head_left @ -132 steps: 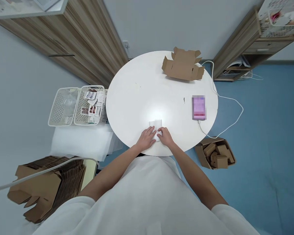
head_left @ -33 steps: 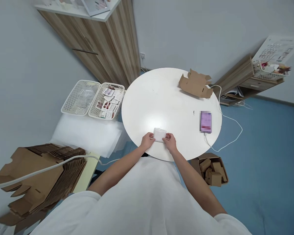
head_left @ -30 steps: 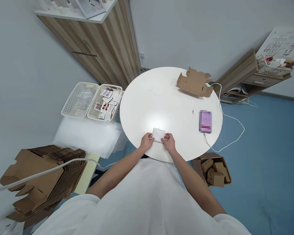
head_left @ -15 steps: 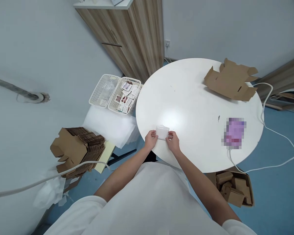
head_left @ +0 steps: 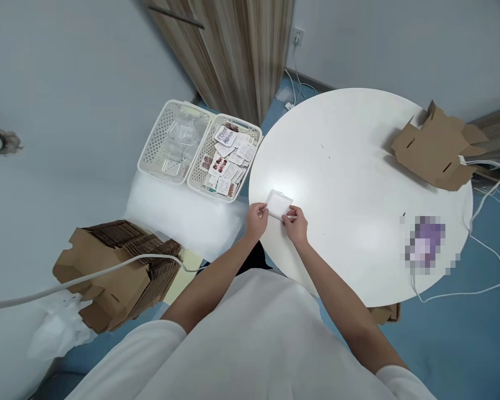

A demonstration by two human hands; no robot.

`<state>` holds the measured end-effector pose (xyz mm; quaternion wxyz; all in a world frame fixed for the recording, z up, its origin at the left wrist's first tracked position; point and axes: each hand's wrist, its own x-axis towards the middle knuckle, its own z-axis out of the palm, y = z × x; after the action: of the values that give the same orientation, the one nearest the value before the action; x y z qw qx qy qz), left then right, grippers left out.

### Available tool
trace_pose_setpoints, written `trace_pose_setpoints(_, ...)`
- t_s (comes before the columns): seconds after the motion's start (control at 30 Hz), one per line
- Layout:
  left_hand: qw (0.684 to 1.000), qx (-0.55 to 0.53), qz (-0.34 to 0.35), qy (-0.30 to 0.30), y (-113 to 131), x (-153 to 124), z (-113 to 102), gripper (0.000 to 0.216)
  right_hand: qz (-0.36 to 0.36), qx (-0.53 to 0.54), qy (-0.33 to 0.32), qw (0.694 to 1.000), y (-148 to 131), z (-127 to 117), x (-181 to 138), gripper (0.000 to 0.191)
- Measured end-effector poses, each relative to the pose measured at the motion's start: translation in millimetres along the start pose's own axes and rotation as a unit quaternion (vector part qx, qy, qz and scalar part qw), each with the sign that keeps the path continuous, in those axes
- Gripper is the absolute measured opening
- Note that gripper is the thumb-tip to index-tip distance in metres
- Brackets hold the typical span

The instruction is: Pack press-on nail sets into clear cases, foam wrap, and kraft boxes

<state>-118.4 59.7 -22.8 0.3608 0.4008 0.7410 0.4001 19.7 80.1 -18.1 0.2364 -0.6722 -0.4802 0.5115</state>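
Observation:
A small white foam-wrapped packet (head_left: 279,203) lies at the near left edge of the round white table (head_left: 358,166). My left hand (head_left: 256,218) pinches the packet's left side with curled fingers. My right hand (head_left: 296,224) pinches its right side. Both hands are closed on it, just above the tabletop.
Two white mesh baskets stand left of the table: one with clear bags (head_left: 175,141), one with small printed cards (head_left: 228,160). White foam sheets (head_left: 183,214) lie below them. Flat cardboard blanks (head_left: 116,266) are stacked at the left. A half-folded carton (head_left: 437,147), a phone (head_left: 425,244) and its cable (head_left: 483,244) sit at the right.
The view has swung left, so the table and carton now lie further right. My hands went from pressing the packet flat to pinching its two sides, and it has turned slightly.

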Motion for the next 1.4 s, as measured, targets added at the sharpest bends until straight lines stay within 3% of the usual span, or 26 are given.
trace_pose_setpoints(0.13,0.999,-0.004,0.031,0.006,-3.2,28.7,-12.7,0.021,-0.004,0.015,-0.001,1.000,-21.9,27.2,26.8,0.042)
trace_pose_setpoints(0.27,0.999,0.002,0.049,-0.008,-8.8,39.9,-16.2,0.028,-0.016,0.003,0.020,1.000,-33.3,40.8,41.8,0.041)
trace_pose_setpoints(0.57,0.998,-0.013,0.058,-0.038,-12.6,39.3,-19.2,0.031,-0.013,-0.006,0.034,0.999,-39.5,42.7,38.3,0.043)
trace_pose_setpoints(0.77,0.998,-0.022,0.059,-0.015,-15.8,34.8,-18.2,0.028,-0.039,0.058,0.018,0.997,-32.1,40.3,22.7,0.053)
trace_pose_setpoints(0.97,0.998,-0.023,0.061,-0.006,-12.1,14.2,-21.2,0.030,-0.036,0.075,0.014,0.996,-17.1,27.2,2.3,0.054)
trace_pose_setpoints(1.1,0.998,-0.006,0.060,-0.003,-6.1,-6.9,-25.0,0.033,-0.020,0.076,-0.022,0.997,-12.0,14.0,-11.5,0.060)
trace_pose_setpoints(1.27,0.996,0.031,0.077,0.022,-0.2,-43.3,-32.1,0.033,-0.018,0.102,-0.082,0.991,-8.4,-8.3,-40.2,0.066)
trace_pose_setpoints(1.4,0.995,0.057,0.069,0.035,-4.0,-80.2,-38.3,0.035,-0.055,0.124,-0.107,0.985,1.5,-20.3,-63.1,0.064)
